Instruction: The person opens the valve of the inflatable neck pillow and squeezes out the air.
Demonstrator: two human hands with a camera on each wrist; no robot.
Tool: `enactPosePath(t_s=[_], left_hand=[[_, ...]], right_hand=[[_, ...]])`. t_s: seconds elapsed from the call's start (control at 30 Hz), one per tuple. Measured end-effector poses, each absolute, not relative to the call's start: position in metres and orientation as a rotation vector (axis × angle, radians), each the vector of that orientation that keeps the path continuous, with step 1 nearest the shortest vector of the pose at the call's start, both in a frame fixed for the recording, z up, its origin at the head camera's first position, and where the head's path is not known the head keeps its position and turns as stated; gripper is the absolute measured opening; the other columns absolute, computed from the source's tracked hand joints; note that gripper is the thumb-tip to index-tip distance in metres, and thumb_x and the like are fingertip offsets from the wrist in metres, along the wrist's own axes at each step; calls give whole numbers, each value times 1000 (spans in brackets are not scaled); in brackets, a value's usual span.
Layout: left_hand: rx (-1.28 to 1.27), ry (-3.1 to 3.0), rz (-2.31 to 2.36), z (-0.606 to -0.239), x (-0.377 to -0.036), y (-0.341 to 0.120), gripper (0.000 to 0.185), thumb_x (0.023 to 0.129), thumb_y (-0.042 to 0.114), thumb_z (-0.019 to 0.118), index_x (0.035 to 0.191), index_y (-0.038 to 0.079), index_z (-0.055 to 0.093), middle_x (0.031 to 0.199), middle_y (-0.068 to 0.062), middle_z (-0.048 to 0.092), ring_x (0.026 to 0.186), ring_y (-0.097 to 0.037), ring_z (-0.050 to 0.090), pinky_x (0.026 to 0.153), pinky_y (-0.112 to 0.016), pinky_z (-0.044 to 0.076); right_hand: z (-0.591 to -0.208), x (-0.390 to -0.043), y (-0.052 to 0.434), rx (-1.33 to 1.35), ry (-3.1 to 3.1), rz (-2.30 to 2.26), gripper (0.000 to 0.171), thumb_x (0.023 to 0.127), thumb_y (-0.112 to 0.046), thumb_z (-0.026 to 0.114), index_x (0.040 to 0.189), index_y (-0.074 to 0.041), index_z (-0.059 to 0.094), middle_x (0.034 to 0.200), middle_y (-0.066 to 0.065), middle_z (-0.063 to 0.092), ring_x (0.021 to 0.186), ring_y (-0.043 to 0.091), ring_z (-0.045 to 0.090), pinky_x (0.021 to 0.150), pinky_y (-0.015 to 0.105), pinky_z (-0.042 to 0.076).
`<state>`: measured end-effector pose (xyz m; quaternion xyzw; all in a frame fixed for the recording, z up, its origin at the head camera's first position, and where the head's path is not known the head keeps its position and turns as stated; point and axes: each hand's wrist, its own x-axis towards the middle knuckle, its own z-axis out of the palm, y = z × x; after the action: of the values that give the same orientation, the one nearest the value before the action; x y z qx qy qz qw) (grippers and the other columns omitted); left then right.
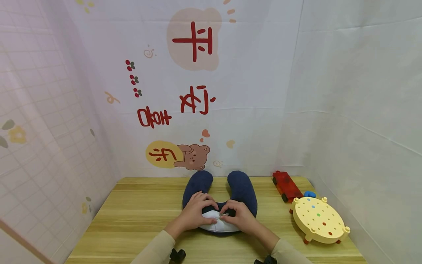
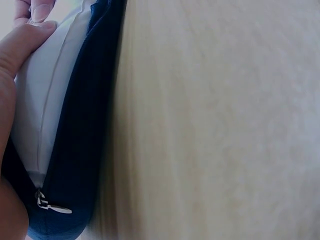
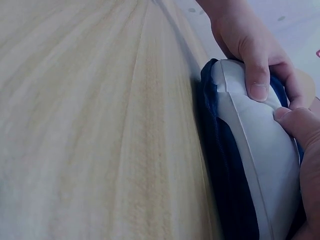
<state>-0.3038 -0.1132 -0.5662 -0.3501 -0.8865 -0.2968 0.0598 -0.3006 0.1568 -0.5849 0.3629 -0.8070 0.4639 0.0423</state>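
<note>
A U-shaped navy neck pillow (image 1: 242, 187) lies on the table, its curved middle toward me. The cover is unzipped there, baring a white inner cushion (image 1: 214, 228). The metal zipper pull (image 2: 55, 206) sits at one end of the opening in the left wrist view. My left hand (image 1: 196, 211) grips the cushion, thumb on its near face and fingers over the far side. Close beside it, my right hand (image 1: 243, 217) pinches at the cushion's top with thumb and fingers. A small speckled bit shows between those fingertips; I cannot tell what it is.
On the wooden table (image 1: 138, 209), a red toy car (image 1: 287, 185) stands at the back right. Before it are a small blue object (image 1: 310, 194) and a round yellow board (image 1: 318, 220) with short legs and coloured dots. White cloth (image 1: 257, 73) hangs around the back and sides.
</note>
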Motion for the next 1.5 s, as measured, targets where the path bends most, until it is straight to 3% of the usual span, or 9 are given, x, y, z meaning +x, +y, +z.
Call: enactPosePath(t_s=[1.5], left_hand=[[-1057,-2662,-956,-572,-304,-113,32,89,44,95,114,36,76,125,17,63,137,-20,56,131,-65,23]], right_hand=[[-589,-301,155,1099,-2481,1426,14,98,-21,88,104,-29,78,104,-11,71,102,10,69,93,30,58]])
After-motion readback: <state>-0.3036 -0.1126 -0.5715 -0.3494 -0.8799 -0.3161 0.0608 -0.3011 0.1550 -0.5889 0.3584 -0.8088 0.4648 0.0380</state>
